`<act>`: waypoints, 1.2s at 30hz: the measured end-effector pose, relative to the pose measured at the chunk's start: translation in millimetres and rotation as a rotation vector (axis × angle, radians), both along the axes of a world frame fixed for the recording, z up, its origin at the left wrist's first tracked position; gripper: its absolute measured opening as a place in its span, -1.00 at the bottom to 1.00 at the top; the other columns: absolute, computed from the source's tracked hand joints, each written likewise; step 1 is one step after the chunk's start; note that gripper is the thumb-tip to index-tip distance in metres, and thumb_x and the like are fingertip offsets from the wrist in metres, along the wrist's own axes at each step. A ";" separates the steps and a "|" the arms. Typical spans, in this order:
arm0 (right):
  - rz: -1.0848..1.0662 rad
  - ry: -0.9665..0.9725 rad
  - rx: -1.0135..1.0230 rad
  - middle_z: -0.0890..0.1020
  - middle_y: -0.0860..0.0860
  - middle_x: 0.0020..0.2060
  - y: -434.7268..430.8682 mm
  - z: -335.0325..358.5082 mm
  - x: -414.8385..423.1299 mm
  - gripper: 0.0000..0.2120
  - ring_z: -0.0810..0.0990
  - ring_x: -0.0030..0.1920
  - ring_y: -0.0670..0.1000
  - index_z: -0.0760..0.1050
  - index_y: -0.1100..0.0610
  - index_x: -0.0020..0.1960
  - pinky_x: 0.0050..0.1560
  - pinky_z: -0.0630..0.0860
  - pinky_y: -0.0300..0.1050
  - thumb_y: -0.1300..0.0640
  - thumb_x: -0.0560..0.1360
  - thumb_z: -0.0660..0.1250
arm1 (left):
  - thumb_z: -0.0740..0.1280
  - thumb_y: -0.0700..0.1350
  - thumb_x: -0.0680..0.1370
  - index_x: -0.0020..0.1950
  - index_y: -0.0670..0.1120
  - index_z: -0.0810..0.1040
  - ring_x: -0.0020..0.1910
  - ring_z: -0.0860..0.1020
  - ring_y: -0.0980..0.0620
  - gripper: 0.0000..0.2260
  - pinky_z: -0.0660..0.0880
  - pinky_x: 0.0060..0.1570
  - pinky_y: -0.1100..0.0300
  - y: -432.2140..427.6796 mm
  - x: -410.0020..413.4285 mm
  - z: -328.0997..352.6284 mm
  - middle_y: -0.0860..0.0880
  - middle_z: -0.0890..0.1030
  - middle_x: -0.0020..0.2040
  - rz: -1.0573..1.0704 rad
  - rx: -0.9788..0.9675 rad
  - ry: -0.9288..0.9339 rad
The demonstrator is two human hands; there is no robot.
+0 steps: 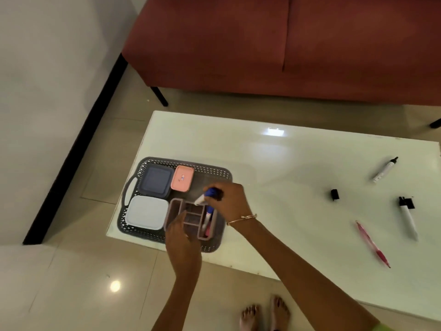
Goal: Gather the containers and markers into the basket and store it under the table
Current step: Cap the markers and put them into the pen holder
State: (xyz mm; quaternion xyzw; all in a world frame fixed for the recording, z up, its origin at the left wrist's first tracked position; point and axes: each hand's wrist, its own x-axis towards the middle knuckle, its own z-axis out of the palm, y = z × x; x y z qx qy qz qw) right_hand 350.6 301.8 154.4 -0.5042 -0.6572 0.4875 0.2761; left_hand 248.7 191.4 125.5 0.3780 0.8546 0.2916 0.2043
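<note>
A grey perforated basket [219, 173] sits at the left end of the white table [286, 163]. Inside it lie a dark blue container [156, 180], a pink container [182, 178], a pale grey container [146, 212] and a mauve divided organiser [176, 206]. My left hand [182, 237] grips the organiser's near left edge. My right hand [229, 203] holds a blue-capped marker [206, 195] over the organiser. Another blue marker [208, 217] and something pink stand in its right compartment. On the table's right lie two black markers [385, 170] [408, 217], a black cap [334, 194] and a pink pen [372, 243].
A red sofa [286, 44] with black legs stands beyond the table. Tiled floor surrounds the table, with a white wall and black skirting at left. My bare feet [265, 314] show at the table's near edge.
</note>
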 end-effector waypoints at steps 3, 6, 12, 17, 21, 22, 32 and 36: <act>0.172 -0.085 0.044 0.65 0.21 0.03 3.5 -2.2 -47.7 -0.77 0.58 0.06 0.13 0.57 0.25 0.06 0.16 0.43 -0.13 0.28 0.40 0.39 | 0.23 -0.11 0.56 0.05 -0.16 0.53 -0.01 0.58 -0.16 -0.83 0.54 0.04 -0.17 -10.8 -28.6 6.4 -0.16 0.65 -0.04 -0.034 -0.022 0.075; 0.348 -0.224 0.093 0.61 0.26 0.05 7.1 -14.9 -84.0 -0.78 0.54 0.09 0.21 0.53 0.30 0.08 0.18 0.42 0.00 0.29 0.44 0.33 | 0.31 -0.31 0.49 0.18 -0.20 0.51 0.10 0.55 -0.21 -0.74 0.48 0.16 -0.15 -12.5 -45.8 7.3 -0.25 0.61 0.10 0.010 0.003 0.105; 0.544 -0.495 0.137 0.58 0.27 0.10 6.3 -45.5 -109.4 -0.75 0.52 0.14 0.23 0.48 0.29 0.15 0.20 0.47 0.07 0.34 0.48 0.27 | 0.28 -0.39 0.48 0.28 -0.19 0.46 0.26 0.46 -0.19 -0.62 0.39 0.25 -0.09 0.9 -61.6 2.1 -0.22 0.56 0.23 0.005 -0.006 0.093; 0.349 -0.423 0.209 0.59 0.20 0.16 5.4 -46.1 -56.7 -0.66 0.52 0.16 0.20 0.48 0.17 0.22 0.19 0.45 0.03 0.31 0.45 0.25 | 0.28 -0.34 0.49 0.24 -0.20 0.48 0.19 0.49 -0.23 -0.68 0.42 0.20 -0.12 12.0 -51.2 2.1 -0.24 0.59 0.14 -0.074 0.003 0.134; -0.075 -0.323 0.192 0.68 0.20 -0.02 5.8 -53.1 58.9 -0.73 0.63 0.01 0.19 0.61 0.24 0.00 0.14 0.50 0.04 0.43 0.35 0.31 | 0.27 -0.33 0.49 0.25 -0.19 0.47 0.18 0.49 -0.21 -0.67 0.46 0.20 -0.15 25.8 -14.1 0.8 -0.23 0.58 0.13 -0.166 -0.032 0.107; -0.154 -0.378 0.155 0.68 0.19 -0.04 4.8 -57.1 95.3 -0.74 0.63 -0.01 0.18 0.61 0.24 -0.02 0.12 0.51 0.04 0.43 0.35 0.32 | 0.27 -0.33 0.49 0.25 -0.19 0.47 0.20 0.48 -0.21 -0.67 0.43 0.24 -0.13 30.5 1.0 -0.5 -0.23 0.58 0.14 -0.206 -0.029 0.113; -0.679 -0.758 -0.188 0.66 0.21 -0.10 -45.6 -109.4 364.1 -0.84 0.59 -0.07 0.25 0.58 0.23 -0.02 -0.04 0.49 0.08 0.25 0.41 0.39 | 0.16 -0.28 0.52 0.35 -0.06 0.40 0.26 0.39 -0.05 -0.60 0.35 0.19 0.10 97.9 203.8 -50.9 -0.03 0.54 0.22 -0.799 -0.065 0.157; -0.819 -0.799 -0.182 0.60 0.29 -0.03 -40.1 -128.9 416.9 -0.74 0.53 0.01 0.31 0.53 0.27 0.07 0.02 0.46 0.13 0.22 0.40 0.41 | 0.10 -0.22 0.57 0.38 -0.02 0.34 0.25 0.37 -0.06 -0.62 0.35 0.14 0.10 125.8 269.0 -86.4 -0.02 0.49 0.26 -0.993 -0.139 0.236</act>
